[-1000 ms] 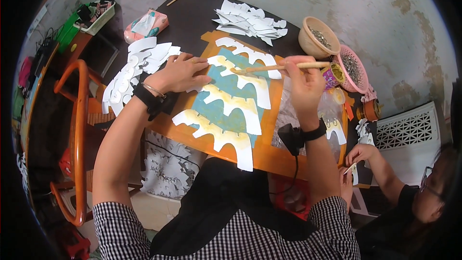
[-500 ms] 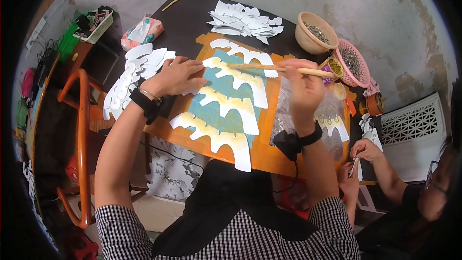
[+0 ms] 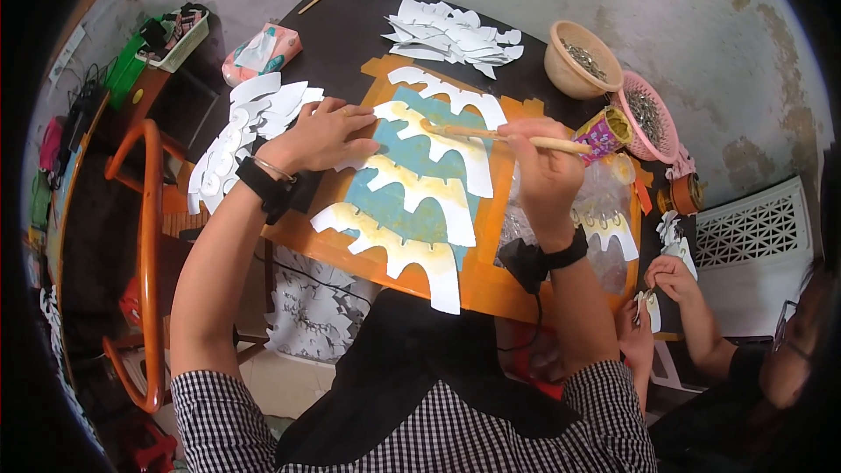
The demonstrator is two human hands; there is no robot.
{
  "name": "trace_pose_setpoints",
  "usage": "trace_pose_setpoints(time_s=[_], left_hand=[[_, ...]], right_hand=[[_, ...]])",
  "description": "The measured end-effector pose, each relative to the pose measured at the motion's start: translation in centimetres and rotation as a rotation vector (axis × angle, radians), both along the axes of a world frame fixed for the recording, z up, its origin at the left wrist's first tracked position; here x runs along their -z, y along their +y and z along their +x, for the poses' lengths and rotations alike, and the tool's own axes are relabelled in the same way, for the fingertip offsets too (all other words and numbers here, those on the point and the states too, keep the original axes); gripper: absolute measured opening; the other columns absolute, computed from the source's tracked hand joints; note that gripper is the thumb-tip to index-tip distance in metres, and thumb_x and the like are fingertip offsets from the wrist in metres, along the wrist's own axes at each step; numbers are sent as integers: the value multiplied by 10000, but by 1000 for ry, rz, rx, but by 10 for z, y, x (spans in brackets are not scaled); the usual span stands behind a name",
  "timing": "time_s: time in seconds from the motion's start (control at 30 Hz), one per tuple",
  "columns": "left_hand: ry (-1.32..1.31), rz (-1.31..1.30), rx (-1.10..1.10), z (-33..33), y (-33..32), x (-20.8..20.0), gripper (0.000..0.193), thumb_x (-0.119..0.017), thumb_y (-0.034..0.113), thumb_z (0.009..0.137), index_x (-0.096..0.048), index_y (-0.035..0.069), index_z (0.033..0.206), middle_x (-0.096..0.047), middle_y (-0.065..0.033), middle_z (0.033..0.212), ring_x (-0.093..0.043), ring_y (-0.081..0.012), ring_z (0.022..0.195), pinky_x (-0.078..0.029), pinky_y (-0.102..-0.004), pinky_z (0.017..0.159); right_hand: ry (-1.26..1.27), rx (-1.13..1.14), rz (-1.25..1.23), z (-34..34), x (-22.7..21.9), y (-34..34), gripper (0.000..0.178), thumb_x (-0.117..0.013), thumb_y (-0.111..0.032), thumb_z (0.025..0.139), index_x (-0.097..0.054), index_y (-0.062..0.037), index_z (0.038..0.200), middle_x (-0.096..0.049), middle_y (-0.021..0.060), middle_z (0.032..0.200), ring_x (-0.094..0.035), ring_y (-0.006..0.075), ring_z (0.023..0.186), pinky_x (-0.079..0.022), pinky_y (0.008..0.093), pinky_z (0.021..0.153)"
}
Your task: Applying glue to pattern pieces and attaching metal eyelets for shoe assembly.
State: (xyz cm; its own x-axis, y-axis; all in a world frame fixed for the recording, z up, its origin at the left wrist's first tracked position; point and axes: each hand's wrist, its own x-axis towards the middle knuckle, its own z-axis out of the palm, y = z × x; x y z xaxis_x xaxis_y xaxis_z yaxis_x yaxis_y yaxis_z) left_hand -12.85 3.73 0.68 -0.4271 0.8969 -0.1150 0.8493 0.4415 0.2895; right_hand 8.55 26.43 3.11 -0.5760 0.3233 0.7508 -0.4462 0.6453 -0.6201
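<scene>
Over white cutouts [image 3: 394,248], right hand [image 3: 545,166] — grip closed round a wooden brush [image 3: 477,132], left hand [image 3: 328,137] spread — purple can [image 3: 606,135], printed label [image 3: 597,142]

Reading the clock from the blue-green mat [image 3: 412,150] on the desk [image 3: 342,22], four white toothed cutouts [image 3: 453,215] lie around the hub, three with yellowish smears. The right hand [image 3: 549,177], at three o'clock, grips a wooden brush [image 3: 477,132] in its fingers, the tip at the second cutout from the top. The left hand [image 3: 326,138] rests palm-down towards ten o'clock, fingers at the left ends of the middle cutouts. A white cutout stack [image 3: 451,37] lies near twelve, a beige bowl [image 3: 574,66] of small metal pieces at two, a co-worker's hands [image 3: 673,278] at four.
</scene>
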Motion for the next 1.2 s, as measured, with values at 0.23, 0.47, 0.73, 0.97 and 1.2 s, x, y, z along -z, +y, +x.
trace_pose_setpoints(time_s=[0.23, 0.47, 0.73, 0.97, 1.2], left_hand=[[2, 20, -8, 0, 1, 1, 589, -527, 533, 961, -596, 109, 1365, -506, -65, 1484, -363, -364, 1394, -226, -524, 1155], [-12, 27, -11, 3, 1, -1, 600, -517, 533, 963, -589, 101, 1374, -506, -66, 1484, -353, -363, 1400, -222, -522, 1158], [11, 33, -14, 4, 2, 0, 607, -521, 541, 967, -584, 100, 1379, -518, -71, 1470, -368, -362, 1387, -227, -522, 1154], [37, 2, -3, 7, 4, -7, 573, -541, 518, 978, -589, 102, 1369, -511, -84, 1476, -375, -364, 1396, -210, -503, 1169], [44, 23, 4, 6, 2, -2, 562, -547, 505, 977, -593, 92, 1356, -520, -90, 1463, -377, -378, 1391, -209, -503, 1169]], right_hand=[[-13, -8, 58, -4, -1, 0, 81, -667, 73, 868, -667, 20, 928, -706, 111, 912, -668, 165, 787, -525, 265, 685], [105, -24, 86, -10, 0, -7, 110, -654, 87, 867, -662, 14, 949, -703, 132, 921, -678, 207, 842, -533, 292, 747], [19, -126, -11, -36, 15, -19, 99, -666, 70, 881, -658, 12, 961, -706, 112, 942, -681, 194, 850, -533, 289, 764], [28, -100, 25, -35, 18, -7, 111, -678, 74, 868, -654, 9, 954, -706, 109, 941, -682, 192, 838, -536, 299, 743], [123, -86, 0, -28, 4, -15, 122, -680, 92, 852, -648, 17, 943, -703, 117, 942, -683, 206, 870, -541, 295, 770]])
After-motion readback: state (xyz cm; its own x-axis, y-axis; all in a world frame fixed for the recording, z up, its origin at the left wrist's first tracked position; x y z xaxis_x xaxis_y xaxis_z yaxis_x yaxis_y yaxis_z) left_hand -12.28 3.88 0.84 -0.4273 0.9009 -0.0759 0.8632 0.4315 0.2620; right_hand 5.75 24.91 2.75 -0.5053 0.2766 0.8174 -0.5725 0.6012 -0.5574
